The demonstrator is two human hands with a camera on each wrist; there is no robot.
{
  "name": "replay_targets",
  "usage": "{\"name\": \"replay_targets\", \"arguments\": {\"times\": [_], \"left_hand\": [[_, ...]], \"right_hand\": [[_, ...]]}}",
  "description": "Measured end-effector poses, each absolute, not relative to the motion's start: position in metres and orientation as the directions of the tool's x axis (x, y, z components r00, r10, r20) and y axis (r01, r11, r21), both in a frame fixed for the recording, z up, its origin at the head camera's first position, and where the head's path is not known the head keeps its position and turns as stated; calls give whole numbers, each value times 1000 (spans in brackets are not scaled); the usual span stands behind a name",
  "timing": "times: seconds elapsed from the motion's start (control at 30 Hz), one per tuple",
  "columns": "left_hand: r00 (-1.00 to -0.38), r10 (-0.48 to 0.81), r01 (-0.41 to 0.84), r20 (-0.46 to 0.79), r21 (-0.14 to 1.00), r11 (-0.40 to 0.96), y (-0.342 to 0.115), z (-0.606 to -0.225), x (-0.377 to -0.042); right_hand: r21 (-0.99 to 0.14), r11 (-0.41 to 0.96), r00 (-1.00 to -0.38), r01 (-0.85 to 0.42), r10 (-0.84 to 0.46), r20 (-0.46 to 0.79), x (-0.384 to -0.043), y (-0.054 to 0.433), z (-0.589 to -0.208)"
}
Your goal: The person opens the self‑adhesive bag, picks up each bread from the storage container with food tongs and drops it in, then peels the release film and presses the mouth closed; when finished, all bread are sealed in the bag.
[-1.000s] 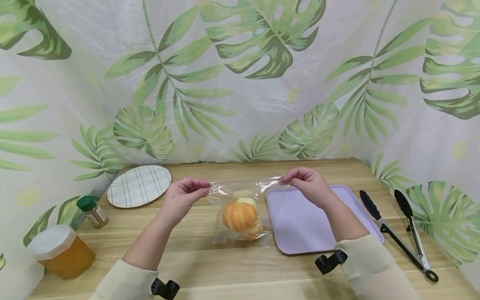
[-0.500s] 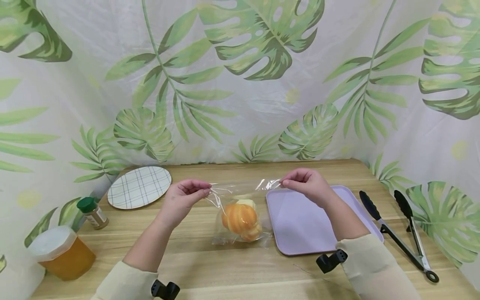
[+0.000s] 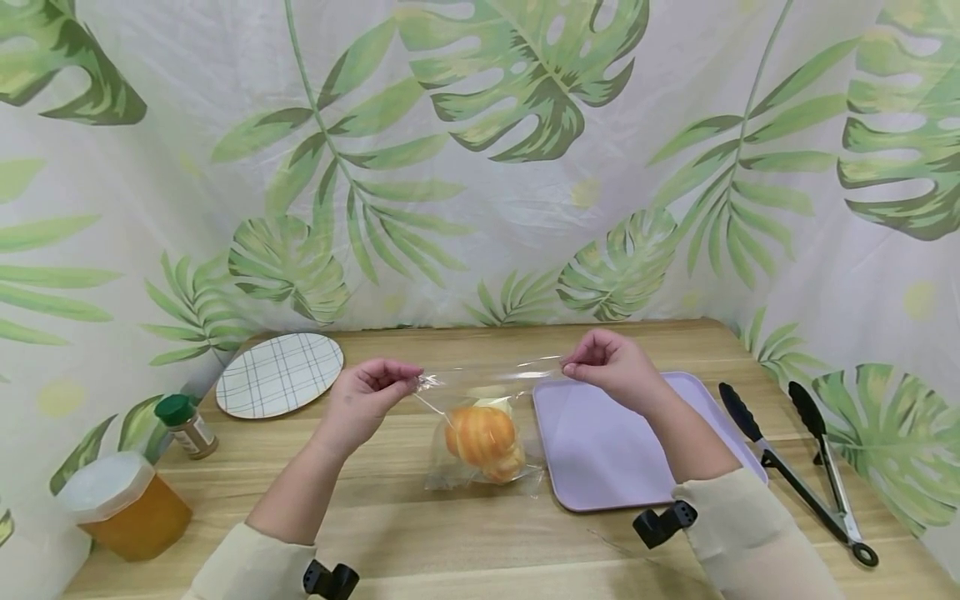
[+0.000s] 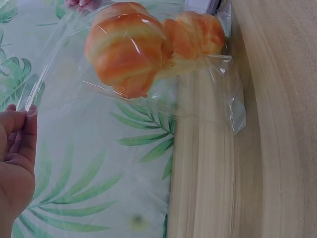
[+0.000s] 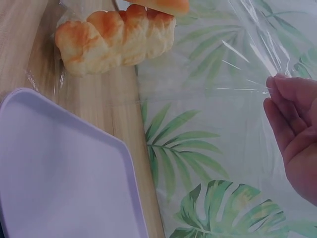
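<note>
A clear plastic bag (image 3: 461,467) is held up by its top corners, stretched between both hands. My left hand (image 3: 366,407) pinches the left corner between thumb and fingers; the right hand (image 3: 617,375) pinches the opposite one. Low in the bag lies a striped orange croissant-shaped bread (image 3: 482,435). Behind it is a paler, lumpy loaf (image 5: 116,39), which shows best in the right wrist view. The left wrist view has both breads side by side, the croissant-shaped bread (image 4: 125,47) nearer. Whether the bag's bottom touches the table cannot be told.
A lilac tray (image 3: 600,450) lies under the right forearm, with black-tipped tongs (image 3: 806,492) beyond it. At the left stand a checked oval plate (image 3: 279,375), a green-capped spice jar (image 3: 186,427) and an orange-filled tub (image 3: 135,517) with a white lid. A leaf-print cloth (image 3: 510,208) hangs behind.
The bag's top edge and its folds by the left fingers have shifted slightly. Both hands stay almost where they were, still pinching the corners.
</note>
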State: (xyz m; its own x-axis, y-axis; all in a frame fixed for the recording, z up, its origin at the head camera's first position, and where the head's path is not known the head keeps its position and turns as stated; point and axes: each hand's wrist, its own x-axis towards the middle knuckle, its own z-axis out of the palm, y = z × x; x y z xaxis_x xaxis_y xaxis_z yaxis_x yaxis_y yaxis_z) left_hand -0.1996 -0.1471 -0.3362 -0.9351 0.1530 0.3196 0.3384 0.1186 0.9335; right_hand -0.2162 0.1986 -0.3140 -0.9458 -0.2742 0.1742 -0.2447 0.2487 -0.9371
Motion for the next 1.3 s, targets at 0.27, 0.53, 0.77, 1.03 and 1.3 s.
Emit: {"name": "replay_targets", "arguments": {"times": [0.27,0.53,0.77,1.03,1.3], "left_hand": [[-922,33,384,385,923,-35,-136,-341,-199],[-972,75,211,224,966,-146,-122,-339,-196],[-983,102,147,152,987,-59,-116,-341,-202],[-977,142,157,160,987,-37,-118,-341,-201],[-975,162,147,154,988,-51,-114,-339,-201]], "right_hand": [[-934,261,-949,-243,-264,173,-216,194,-312],[-922,285,-952,-262,-231,199,-215,187,-313],[-920,275,-946,-278,-244,213,-216,187,-314],[-888,313,-889,-337,-416,191,-216,189,-294],[-536,661,-796,-526,-605,35,-220,126,-257]]}}
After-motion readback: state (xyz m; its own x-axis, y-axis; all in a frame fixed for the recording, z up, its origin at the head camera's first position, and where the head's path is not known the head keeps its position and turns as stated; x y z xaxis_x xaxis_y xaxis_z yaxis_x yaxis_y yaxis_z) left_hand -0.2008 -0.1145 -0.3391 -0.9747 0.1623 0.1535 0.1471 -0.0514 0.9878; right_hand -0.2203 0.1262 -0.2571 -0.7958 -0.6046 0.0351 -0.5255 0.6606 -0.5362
